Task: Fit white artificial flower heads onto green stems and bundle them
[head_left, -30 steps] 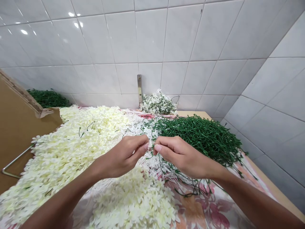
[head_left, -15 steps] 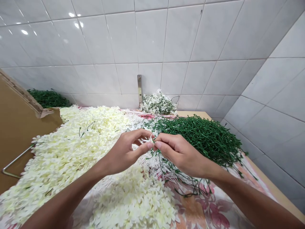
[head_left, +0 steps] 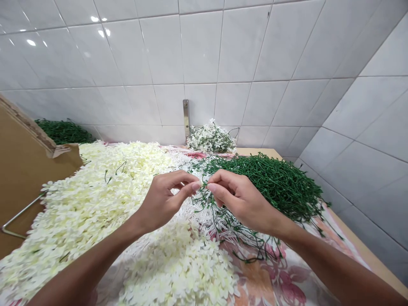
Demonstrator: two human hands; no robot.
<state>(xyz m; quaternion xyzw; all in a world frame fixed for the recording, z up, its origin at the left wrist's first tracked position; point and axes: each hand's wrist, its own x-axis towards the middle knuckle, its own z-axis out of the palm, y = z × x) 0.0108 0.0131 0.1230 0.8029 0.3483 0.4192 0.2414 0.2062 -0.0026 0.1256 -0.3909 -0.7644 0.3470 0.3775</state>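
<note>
My left hand (head_left: 167,197) is closed in a pinch on a small white artificial flower (head_left: 200,183), mostly hidden behind the thumb and fingertip. Facing it, my right hand (head_left: 242,199) pinches a thin green plastic stem (head_left: 205,185), whose end points toward the flower. Only a narrow gap separates the two sets of fingertips. Beneath the hands lie thin white flower centres (head_left: 204,216) tangled with a few green stems. A large heap of green stems (head_left: 270,182) is just beyond my right hand. Pale cream petals (head_left: 105,199) spread widely to the left.
Another mound of cream petals (head_left: 181,272) sits nearest me on a floral cloth (head_left: 287,280). Finished-looking white flowers (head_left: 211,138) are bunched against the tiled wall (head_left: 200,46). At left stands a cardboard box (head_left: 28,170), with more green stems (head_left: 63,131) behind it.
My fingertips have drawn slightly apart, the left hand shifting a little left. The white petals that stuck out between the fingers are now mostly covered.
</note>
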